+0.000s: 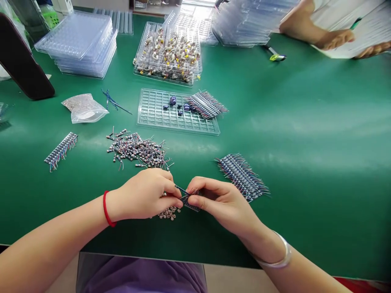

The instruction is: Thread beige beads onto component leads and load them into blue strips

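Note:
My left hand, a red band at its wrist, is closed in a pinch at the near edge of the table. What lies between its fingertips is too small to make out. Fingertip to fingertip with it, my right hand pinches a short dark strip of wired parts. Small round metallic discs lie under and beside my left hand, partly hidden by it. Just beyond is a loose heap of small wired parts. To the right of my right hand, rows of similar wired parts lie side by side.
Farther off, a clear grid tray bears dark rolls and another wired bundle. Left are a short wired row, a plastic bag and a phone-like slab. Stacked trays and filled trays stand behind. Another person's hand holds papers.

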`<state>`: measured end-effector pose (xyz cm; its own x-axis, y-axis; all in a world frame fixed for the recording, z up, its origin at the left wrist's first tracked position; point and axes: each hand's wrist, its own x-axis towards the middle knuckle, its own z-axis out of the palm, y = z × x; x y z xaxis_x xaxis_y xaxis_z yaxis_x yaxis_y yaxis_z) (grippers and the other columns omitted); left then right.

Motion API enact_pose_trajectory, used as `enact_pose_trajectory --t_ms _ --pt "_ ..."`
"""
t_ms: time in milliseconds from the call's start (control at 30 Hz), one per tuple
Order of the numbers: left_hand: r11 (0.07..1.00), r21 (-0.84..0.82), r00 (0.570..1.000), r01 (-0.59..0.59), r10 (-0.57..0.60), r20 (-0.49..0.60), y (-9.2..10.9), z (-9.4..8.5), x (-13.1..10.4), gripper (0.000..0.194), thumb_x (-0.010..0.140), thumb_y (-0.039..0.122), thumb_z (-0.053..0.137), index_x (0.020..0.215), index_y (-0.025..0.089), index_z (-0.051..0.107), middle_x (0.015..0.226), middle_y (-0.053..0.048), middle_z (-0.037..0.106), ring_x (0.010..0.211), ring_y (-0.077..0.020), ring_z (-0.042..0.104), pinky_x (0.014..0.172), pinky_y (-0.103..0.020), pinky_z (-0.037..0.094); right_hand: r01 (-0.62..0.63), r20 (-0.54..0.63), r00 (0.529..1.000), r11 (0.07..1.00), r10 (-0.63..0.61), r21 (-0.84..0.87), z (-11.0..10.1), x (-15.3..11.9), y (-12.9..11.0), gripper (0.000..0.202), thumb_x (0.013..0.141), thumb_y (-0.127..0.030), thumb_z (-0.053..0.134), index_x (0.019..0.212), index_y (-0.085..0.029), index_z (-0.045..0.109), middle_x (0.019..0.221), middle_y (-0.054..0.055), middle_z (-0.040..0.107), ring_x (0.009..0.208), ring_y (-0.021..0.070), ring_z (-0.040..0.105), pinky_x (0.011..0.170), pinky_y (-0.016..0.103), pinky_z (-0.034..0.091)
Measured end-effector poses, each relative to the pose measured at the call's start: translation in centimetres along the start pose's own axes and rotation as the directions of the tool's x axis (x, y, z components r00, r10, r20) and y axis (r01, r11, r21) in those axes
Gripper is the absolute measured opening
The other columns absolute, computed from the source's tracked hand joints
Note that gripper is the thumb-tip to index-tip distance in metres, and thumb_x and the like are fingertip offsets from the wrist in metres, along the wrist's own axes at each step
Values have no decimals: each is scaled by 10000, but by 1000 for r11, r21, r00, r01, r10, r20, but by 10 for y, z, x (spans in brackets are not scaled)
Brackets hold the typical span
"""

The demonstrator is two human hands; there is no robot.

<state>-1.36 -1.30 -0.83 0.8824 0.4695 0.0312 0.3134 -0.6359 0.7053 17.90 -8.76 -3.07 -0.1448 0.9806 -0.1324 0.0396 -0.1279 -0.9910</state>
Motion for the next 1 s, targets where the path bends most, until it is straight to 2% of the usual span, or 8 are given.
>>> enact_pose_trajectory --t_ms 100,200,300,400,500,600,700,1000 --pt "999 -52 1000 -1 1 0 -1 1 0 90 819 213 682 789 196 765 689 -5 632 656 -112 589 627 -208 441 -149 72 988 973 138 176 -3 2 4 182 690 -315 814 723 -182 694 651 -5 618 544 90 529 505 205 451" --pt "1000 -18 1000 14 -15 -18 -7 -2 0 86 811 187 683 777 194 762 710 -6 647 673 -120 595 639 -222 448 -218 91 975 948 201 232 -8 4 7 241 625 -342 857 723 -181 707 636 -12 596 541 85 516 509 205 448" --pt "993 83 995 84 -79 -62 -15 -10 0 96 823 195 668 792 189 759 737 -12 659 719 -143 606 679 -252 456 -173 -13 984 968 178 183 -10 7 8 253 636 -374 846 752 -193 713 685 -3 612 585 97 530 540 214 462" --pt "947 239 965 215 -168 -202 -21 -18 -1 125 833 233 659 890 164 747 795 -39 664 780 -188 606 723 -304 459 -110 -117 987 993 114 47 -11 11 9 252 680 -410 808 767 -195 710 713 10 629 639 120 554 591 232 482" --pt "919 326 952 224 -135 -274 -21 -13 -2 156 835 255 659 937 166 735 803 -46 646 794 -206 583 730 -329 449 -72 -172 983 996 62 -50 -10 14 10 278 685 -440 792 764 -192 696 698 13 633 637 132 562 600 247 490" --pt "942 313 980 119 -60 -192 -16 2 1 123 858 236 626 871 210 745 777 -28 625 781 -190 556 724 -324 430 -44 -243 970 997 27 -64 -11 16 13 293 689 -462 782 779 -200 684 684 4 623 624 128 558 585 241 488" --pt "950 298 991 91 -57 -121 -14 13 5 131 867 223 610 872 213 741 800 -30 609 779 -182 539 714 -324 412 -30 -258 966 999 19 -37 -12 18 14 281 692 -450 785 787 -206 684 686 -4 625 632 118 560 593 226 488" --pt "967 231 992 104 -116 41 -7 5 15 92 839 228 634 830 232 725 824 -11 581 830 -171 543 747 -319 371 -35 -193 981 999 30 -20 -13 19 4 313 696 -472 768 801 -194 672 710 11 637 654 135 569 607 250 490"
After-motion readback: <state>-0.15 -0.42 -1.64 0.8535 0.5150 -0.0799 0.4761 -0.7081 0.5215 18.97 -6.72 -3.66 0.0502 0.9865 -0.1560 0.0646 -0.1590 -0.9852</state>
